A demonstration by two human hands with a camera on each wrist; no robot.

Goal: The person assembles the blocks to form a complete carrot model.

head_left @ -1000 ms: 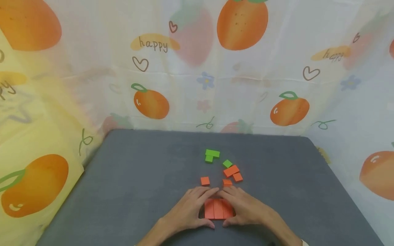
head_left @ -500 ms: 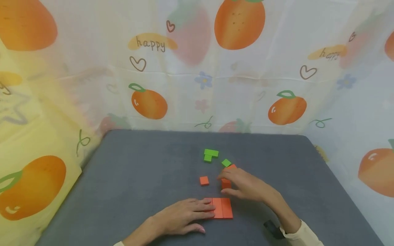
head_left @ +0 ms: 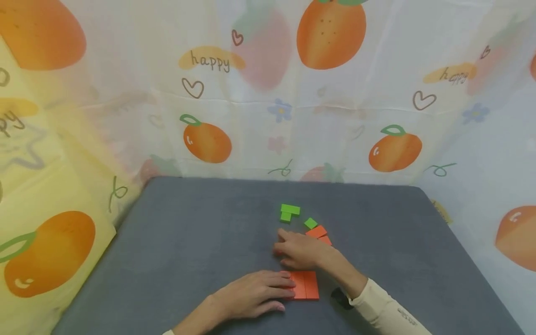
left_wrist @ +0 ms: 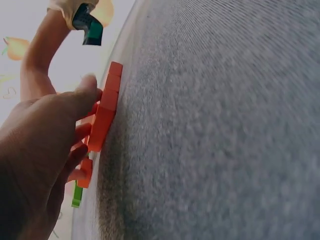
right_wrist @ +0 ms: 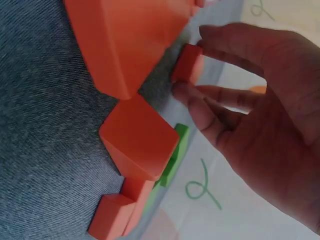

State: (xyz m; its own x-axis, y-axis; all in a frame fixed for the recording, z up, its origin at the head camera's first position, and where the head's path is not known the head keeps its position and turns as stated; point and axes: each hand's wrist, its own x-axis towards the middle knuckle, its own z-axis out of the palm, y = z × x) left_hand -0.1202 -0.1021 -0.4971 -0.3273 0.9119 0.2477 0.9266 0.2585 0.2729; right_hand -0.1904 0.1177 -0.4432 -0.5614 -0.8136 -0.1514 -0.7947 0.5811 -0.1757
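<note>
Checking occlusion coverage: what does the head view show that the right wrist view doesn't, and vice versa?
Head only: left forearm, right sleeve, the "happy" lettering.
Right wrist only: a small orange block between the fingers of the right hand, contact unclear, and a second orange block nearer the camera; that hand hides both from the head view.
Both: right hand, orange row, green blocks, table.

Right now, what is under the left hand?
The left hand covers the left part of a flat row of orange rectangular blocks with its fingers; anything beneath its palm cannot be seen.
</note>
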